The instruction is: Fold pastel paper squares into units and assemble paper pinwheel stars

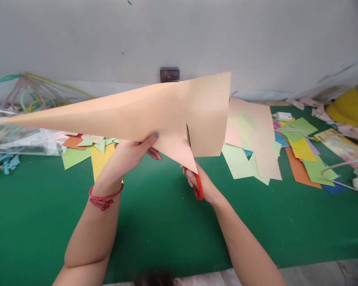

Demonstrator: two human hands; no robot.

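Observation:
A large sheet of peach-coloured paper (131, 109) is held up above the table, stretching from the far left to right of centre. My left hand (137, 153) pinches its lower edge, thumb on the near face and fingers behind. My right hand (197, 180) grips red-handled scissors (199, 188) below the sheet. One dark blade shows against the paper, and a cut runs up from the lower edge there, with a pointed flap hanging left of it. The other blade is hidden by the paper.
On the green table (161, 230) lie pale green sheets (237, 161) and another peach sheet (268, 147). Coloured paper pieces (310, 155), a white cable (340, 180) and a yellow object (349, 107) are at right. A clear plastic bag (26, 137) and blue scraps (7, 163) lie left. A grey wall stands behind.

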